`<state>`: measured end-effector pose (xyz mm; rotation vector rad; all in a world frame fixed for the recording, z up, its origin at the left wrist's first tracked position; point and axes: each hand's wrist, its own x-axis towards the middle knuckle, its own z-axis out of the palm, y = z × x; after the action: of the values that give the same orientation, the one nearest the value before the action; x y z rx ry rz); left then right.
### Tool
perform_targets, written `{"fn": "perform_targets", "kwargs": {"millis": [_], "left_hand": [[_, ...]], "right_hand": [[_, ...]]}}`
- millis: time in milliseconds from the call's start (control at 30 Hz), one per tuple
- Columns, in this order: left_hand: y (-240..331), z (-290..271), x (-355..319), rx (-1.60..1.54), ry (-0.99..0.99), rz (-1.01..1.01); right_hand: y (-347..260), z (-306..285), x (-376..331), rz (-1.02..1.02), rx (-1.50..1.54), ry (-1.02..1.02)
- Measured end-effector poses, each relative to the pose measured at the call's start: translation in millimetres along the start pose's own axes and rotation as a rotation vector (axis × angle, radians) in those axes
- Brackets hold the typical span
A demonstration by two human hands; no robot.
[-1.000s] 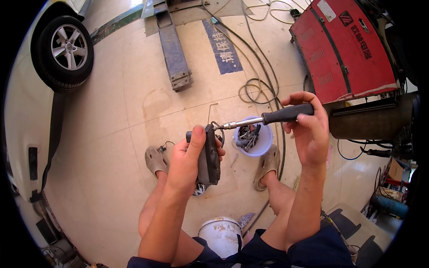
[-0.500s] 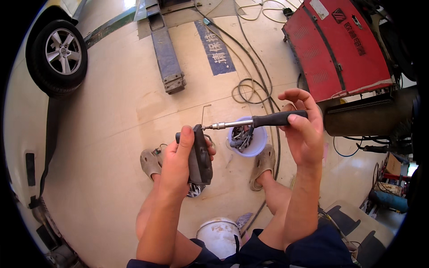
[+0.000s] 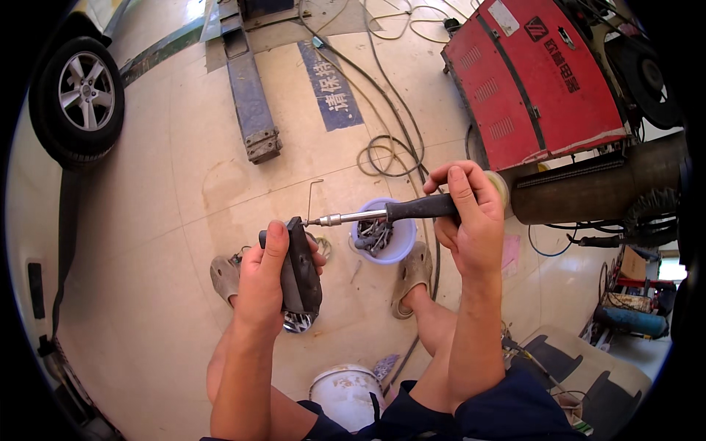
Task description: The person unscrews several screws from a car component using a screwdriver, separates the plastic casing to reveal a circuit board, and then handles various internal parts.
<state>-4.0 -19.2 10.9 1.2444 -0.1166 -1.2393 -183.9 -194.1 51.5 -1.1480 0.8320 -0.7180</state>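
Thumb point(image 3: 462, 189) now higher, right fingers point(image 3: 446, 234) hold screwdriver point(image 3: 419, 209), left fingers point(image 3: 318, 257) black casing point(image 3: 300, 275); red cabinet point(image 3: 511, 92) bears lettering point(image 3: 561, 66).

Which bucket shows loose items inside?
The lavender bucket, by the right shoe: dark and grey pieces show inside. The white bucket, between the legs, shows none.

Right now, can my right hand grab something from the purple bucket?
Probably not as it is: the right hand holds the black-handled screwdriver, although the purple bucket has no lid on.
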Motion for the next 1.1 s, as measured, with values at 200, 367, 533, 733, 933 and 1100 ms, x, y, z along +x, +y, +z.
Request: {"fn": "perform_targets", "kwargs": {"millis": [200, 367, 533, 733, 933, 1100], "left_hand": [[0.7, -1.0, -0.8, 0.013, -0.004, -0.001], [2.9, 0.6, -0.8, -0.024, -0.004, -0.029], [1.1, -4.4, -1.0, 0.017, -0.005, -0.013], [1.5, -0.7, -1.8, 0.011, -0.045, -0.005], [-2.2, 9.1, -0.8, 0.115, -0.074, 0.041], [-16.9, 8.9, -1.2, 0.217, -0.069, 0.251]], "right_hand": [[5.8, -3.8, 4.1, -0.12, -0.022, -0.039], [9.9, 6.6, 4.5, -0.228, 0.001, 0.012], [2.5, 3.0, 1.2, 0.001, 0.02, 0.031], [0.5, 15.4, 0.8, -0.103, 0.328, 0.015], [16.3, -31.8, 14.5, -0.194, 0.828, 0.079], [8.8, 28.9, -4.9, 0.276, -0.172, -0.14]]}}
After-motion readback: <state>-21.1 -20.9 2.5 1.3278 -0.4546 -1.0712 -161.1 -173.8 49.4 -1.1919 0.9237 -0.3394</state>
